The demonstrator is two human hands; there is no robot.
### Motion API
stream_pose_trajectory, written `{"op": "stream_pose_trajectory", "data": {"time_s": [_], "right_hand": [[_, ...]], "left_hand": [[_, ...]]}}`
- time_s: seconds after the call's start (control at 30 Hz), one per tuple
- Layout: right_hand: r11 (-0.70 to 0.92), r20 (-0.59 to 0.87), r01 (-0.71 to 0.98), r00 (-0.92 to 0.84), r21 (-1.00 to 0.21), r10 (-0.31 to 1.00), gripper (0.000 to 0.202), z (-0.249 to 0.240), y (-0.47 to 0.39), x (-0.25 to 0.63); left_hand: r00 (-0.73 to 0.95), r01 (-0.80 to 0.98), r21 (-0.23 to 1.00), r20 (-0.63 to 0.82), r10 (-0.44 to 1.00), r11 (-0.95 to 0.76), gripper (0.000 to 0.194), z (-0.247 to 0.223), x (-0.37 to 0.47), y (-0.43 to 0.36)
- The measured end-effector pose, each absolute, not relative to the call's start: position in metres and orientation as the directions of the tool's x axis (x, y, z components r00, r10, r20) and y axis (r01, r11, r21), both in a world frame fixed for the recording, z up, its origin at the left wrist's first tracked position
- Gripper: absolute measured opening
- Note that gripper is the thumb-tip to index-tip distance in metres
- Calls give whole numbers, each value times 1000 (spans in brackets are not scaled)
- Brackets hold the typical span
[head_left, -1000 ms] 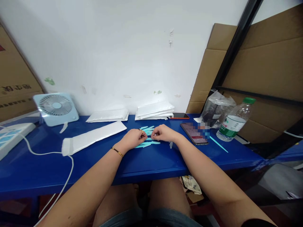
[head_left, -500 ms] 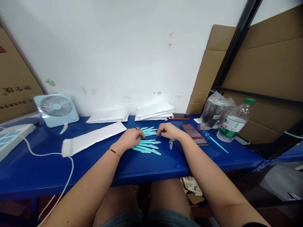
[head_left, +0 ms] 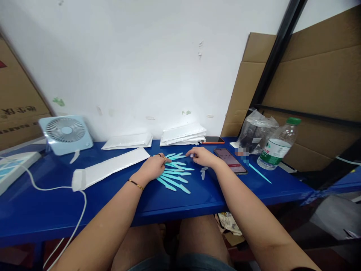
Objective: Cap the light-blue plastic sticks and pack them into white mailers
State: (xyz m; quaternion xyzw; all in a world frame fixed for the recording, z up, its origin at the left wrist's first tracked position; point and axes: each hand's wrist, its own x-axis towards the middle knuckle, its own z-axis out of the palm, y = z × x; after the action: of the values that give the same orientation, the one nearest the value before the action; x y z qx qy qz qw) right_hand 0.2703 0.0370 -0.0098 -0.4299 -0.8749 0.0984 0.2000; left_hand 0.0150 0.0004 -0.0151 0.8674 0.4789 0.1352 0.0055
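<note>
Several turquoise eyebrow razors (head_left: 176,177) lie fanned out on the blue table, their tips pointing right. My left hand (head_left: 156,164) is closed over their handle ends and hides them. At the far tips is my right hand (head_left: 202,155), fingers curled in a pinch with a small translucent blade cap (head_left: 192,155) between them. A few loose translucent caps (head_left: 203,173) lie on the table just below that hand. One more turquoise razor (head_left: 261,173) lies apart on the right, beside a phone (head_left: 232,163) with its screen lit.
White packets (head_left: 183,133) are stacked against the wall, with another pile (head_left: 127,140) left of them. A long white sleeve (head_left: 109,167) lies left of my hand. A blue fan (head_left: 67,133), white cable (head_left: 83,210) and water bottle (head_left: 278,146) stand or lie around.
The razors have spread into a wider fan, the nearest tips shifting toward me. My right hand has moved slightly, and a small cap now shows at its fingers.
</note>
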Motion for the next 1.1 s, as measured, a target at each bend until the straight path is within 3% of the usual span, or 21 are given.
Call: {"op": "stream_pose_trajectory", "data": {"time_s": [0.23, 0.33, 0.43, 0.67, 0.87, 0.93, 1.0, 1.1], "right_hand": [[440, 141, 758, -428, -482, 893, 30, 1, 39, 300], [402, 113, 778, -399, -483, 910, 28, -1, 42, 305], [414, 119, 780, -409, -469, 905, 28, -3, 42, 303], [391, 127, 779, -381, -491, 916, 27, -3, 41, 301], [377, 142, 761, -358, -529, 923, 25, 0, 43, 308], [367, 104, 729, -380, -578, 919, 27, 4, 40, 314], [359, 23, 688, -446, -631, 895, 34, 9, 34, 321], [351, -118, 657, -559, -667, 821, 47, 12, 24, 330]], "left_hand": [[458, 826, 193, 316, 831, -529, 46, -13, 11, 1], [481, 827, 161, 292, 826, -539, 56, -14, 9, 2], [529, 816, 135, 215, 821, -562, 52, -14, 10, 1], [505, 829, 120, 259, 823, -546, 60, -16, 9, 2], [471, 800, 253, 298, 830, -544, 35, -14, 7, 3], [466, 777, 336, 262, 845, -533, 46, -13, 5, 3], [499, 767, 388, 137, 855, -510, 72, -13, 2, 3], [564, 777, 370, -47, 825, -510, 105, -15, -2, 4]]}}
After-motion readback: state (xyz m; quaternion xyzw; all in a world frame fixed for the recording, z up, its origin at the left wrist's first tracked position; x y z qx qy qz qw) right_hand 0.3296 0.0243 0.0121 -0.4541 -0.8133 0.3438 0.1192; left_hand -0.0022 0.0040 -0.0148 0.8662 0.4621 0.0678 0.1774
